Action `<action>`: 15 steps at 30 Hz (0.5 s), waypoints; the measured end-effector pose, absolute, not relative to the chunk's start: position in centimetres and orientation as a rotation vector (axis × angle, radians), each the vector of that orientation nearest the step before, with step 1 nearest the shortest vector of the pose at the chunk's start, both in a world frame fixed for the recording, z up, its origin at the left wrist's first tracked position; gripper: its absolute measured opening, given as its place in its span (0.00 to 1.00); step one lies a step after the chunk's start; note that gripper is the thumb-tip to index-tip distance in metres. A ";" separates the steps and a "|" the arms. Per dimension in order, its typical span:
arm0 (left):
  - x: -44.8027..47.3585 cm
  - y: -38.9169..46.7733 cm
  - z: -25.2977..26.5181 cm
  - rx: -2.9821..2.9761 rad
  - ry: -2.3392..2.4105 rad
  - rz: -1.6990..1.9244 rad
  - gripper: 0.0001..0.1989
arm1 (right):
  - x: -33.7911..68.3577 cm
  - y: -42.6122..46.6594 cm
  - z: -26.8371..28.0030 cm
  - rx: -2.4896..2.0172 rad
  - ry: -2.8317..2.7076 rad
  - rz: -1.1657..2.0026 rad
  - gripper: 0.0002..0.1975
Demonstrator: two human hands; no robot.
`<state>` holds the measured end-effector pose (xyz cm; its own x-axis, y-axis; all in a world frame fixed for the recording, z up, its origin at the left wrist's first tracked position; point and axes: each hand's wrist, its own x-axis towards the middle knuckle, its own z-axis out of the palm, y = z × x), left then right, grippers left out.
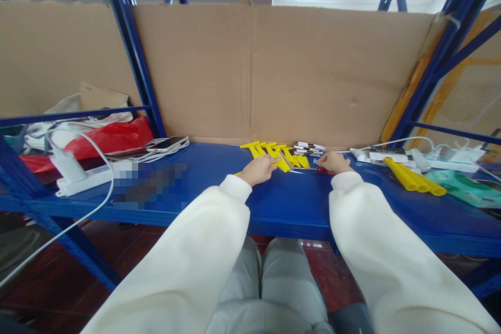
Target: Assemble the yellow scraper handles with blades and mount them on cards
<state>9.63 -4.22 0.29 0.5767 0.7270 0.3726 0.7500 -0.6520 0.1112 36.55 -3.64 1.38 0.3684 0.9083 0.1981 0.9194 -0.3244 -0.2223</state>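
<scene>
My left hand (258, 169) is closed around the handle of a yellow scraper (282, 163), whose wide head points right and carries a grey strip. To its right, my right hand (334, 162) grips a red-handled screwdriver (321, 170). The thin shaft seems to reach left toward the scraper head; whether they touch I cannot tell. Just behind my hands lie several more yellow T-shaped scrapers (254, 148) in a row. A small stack of black-and-white pieces (309, 147) sits behind them, too small to make out.
The blue shelf (219, 159) backs onto a cardboard sheet (313, 73) between blue posts. At left are a power strip (88, 177), a phone (168, 143) and a red bag (113, 138). Yellow tubes (415, 177), a green packet (465, 188) and white cables lie at right.
</scene>
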 end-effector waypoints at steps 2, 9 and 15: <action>9.7 -4.4 0.3 -2.716 -1.274 -0.544 0.22 | 36.4 -3.5 1.2 -2.362 -1.593 -0.056 0.11; 10.0 -4.5 0.1 -2.670 -1.259 -0.478 0.21 | 36.1 -3.1 0.8 -2.329 -1.625 -0.080 0.15; 9.9 -4.2 -0.2 -2.717 -1.203 -0.534 0.21 | 35.8 -2.8 0.8 -2.286 -1.693 -0.102 0.14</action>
<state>9.90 -4.16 -0.18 0.6215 0.6927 0.3661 0.7360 -0.6763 0.0302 35.84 -2.76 0.80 0.3053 0.9244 0.2288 0.9451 -0.2647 -0.1916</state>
